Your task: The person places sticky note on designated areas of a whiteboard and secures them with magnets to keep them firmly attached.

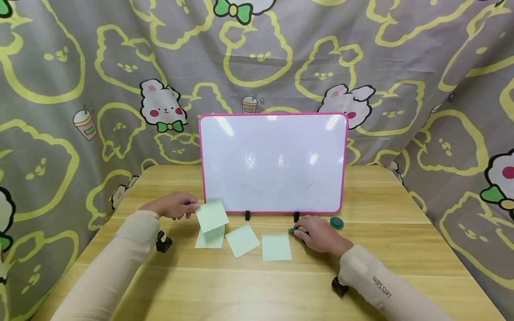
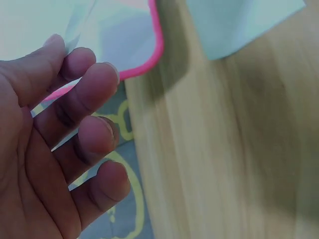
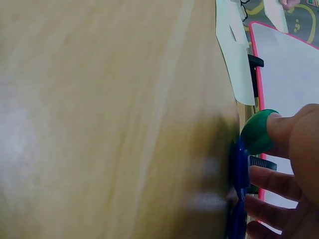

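Observation:
My left hand [image 1: 176, 206] pinches a pale green sticky note [image 1: 213, 216] by its corner, lifted near the whiteboard's lower left corner. In the left wrist view the other fingers are loosely bent. A second note [image 1: 209, 239] lies partly under the raised one, and two more, a tilted note [image 1: 242, 241] and a square note [image 1: 276, 246], lie to its right. My right hand [image 1: 319, 232] is low on the table, gripping a small blue thing [image 3: 240, 169] with a green rounded end [image 3: 256, 132] at the thumb. Its exact kind cannot be told.
A pink-framed whiteboard [image 1: 273, 165] stands upright on black feet [image 1: 247, 216] at the back of the wooden table [image 1: 257, 290]. A round green thing [image 1: 336, 223] sits just beyond my right hand. Patterned curtain [image 1: 120, 89] hangs behind and on both sides.

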`<state>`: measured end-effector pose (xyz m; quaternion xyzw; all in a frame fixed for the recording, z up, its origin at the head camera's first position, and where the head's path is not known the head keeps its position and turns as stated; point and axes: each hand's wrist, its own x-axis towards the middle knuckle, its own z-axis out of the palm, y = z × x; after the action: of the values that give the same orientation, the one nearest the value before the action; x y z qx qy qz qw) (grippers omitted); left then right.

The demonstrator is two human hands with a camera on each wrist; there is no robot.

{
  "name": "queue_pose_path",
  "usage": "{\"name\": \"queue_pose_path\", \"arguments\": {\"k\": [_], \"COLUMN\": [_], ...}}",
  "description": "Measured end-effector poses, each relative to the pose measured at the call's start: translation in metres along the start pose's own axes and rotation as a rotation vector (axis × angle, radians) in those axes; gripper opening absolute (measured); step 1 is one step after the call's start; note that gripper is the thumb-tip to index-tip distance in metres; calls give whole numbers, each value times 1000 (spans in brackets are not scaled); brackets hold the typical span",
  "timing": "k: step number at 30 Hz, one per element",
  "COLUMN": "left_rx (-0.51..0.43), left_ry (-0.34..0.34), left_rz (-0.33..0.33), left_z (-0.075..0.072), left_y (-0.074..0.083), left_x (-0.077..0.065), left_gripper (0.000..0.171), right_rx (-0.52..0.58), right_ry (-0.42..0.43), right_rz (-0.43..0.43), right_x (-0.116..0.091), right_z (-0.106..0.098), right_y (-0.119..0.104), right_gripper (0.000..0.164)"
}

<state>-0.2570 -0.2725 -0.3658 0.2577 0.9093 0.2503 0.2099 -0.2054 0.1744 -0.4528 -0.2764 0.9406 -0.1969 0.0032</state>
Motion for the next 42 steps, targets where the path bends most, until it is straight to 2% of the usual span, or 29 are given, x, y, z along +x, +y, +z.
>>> {"name": "queue_pose_path", "arguments": {"k": [6,16,21,33,37,42], "left_rx": [16,114,174,226,249,302], "left_ry": [18,72,130,233,290,361], "left_rz": [18,67,87,87,67,75], "left_z": [-6,-17,-21,-29,-32,-35], "left_y": [13,22,27,33,35,37], "left_x": [5,17,19,27,31,35], "left_gripper": [27,22,22,19,19,19], "right_rx": [-6,4,10,16,15,16], "right_ry": [28,67,62,68,62,59], "right_rz": [-13,-59,-55,-70,-70,-73], "right_x": [1,5,5,4,4,5], "right_z": [1,0,1,-1,-2,-4], "right_y": [1,0,0,0,0,2], "right_gripper": [17,10,10,10,11,12]}}
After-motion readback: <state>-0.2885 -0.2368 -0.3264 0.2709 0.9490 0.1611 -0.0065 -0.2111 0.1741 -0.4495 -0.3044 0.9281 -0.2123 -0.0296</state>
